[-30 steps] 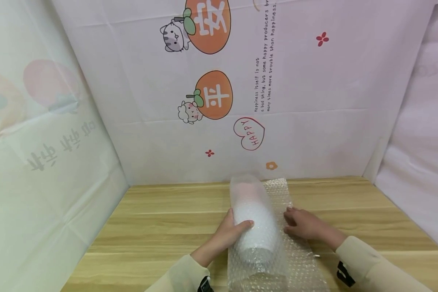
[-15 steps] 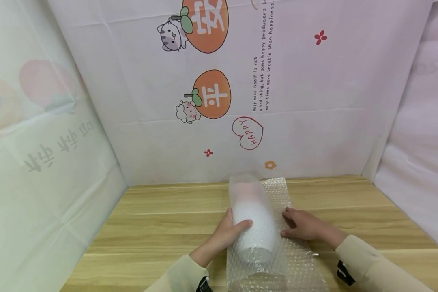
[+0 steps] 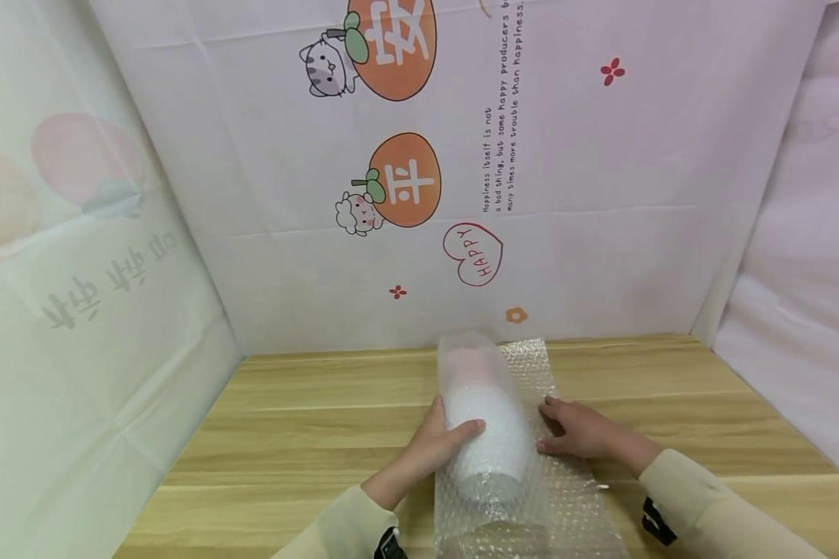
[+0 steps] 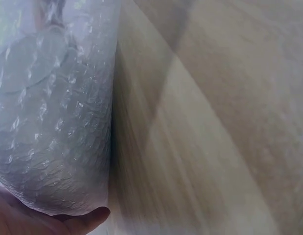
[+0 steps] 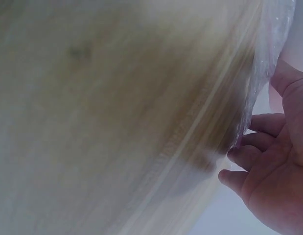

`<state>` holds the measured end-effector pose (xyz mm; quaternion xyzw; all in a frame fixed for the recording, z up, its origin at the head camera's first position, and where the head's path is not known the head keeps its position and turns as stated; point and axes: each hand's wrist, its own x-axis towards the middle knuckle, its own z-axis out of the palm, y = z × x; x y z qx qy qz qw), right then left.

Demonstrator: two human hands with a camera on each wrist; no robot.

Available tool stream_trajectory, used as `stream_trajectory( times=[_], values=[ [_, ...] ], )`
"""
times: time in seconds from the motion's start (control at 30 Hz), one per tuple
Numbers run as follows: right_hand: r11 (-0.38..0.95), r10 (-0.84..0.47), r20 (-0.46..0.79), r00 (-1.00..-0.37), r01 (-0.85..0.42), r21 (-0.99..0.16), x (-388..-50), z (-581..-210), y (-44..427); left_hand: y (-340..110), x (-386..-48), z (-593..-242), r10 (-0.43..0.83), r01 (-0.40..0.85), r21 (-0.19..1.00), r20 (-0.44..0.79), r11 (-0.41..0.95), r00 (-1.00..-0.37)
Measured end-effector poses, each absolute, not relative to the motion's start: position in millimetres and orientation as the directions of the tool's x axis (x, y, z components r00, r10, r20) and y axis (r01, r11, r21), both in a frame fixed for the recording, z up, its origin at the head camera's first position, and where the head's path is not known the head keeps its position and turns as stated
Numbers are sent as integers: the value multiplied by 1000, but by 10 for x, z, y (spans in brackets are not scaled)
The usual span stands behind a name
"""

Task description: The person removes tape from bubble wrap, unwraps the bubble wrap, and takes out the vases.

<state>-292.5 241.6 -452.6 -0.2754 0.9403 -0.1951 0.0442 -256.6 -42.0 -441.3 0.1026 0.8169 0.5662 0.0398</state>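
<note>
On the wooden table lies a white, vase-shaped object with a pinkish far end, rolled in clear bubble wrap. My left hand grips its left side through the wrap, thumb across the top. In the left wrist view, fingers curve against the wrapped roll. To the right, my right hand pinches the loose part of the sheet. The right wrist view shows that hand with bent fingers at the edge of the bubble wrap.
The wooden tabletop extends to both sides. A printed white cloth hangs behind it, with further cloths at left and right. Loose bubble wrap trails toward the table's near side.
The right thumb has shifted slightly left along the bubble wrap. The left hand and the wrapped object stay in place; the head view has drifted a little.
</note>
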Motion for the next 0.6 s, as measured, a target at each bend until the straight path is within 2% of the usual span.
stream_trajectory(
  times=[0.33, 0.6],
  values=[
    [774, -526, 22, -850, -490, -400, -2923, -4548, 2410, -401, -2543, -4343, 219, 201, 905, 124, 375, -968],
    [775, -528, 26, -849, -494, -393, -2936, -4561, 2418, -347, -2457, -4231, 253, 243, 813, 122, 530, -960]
  ],
)
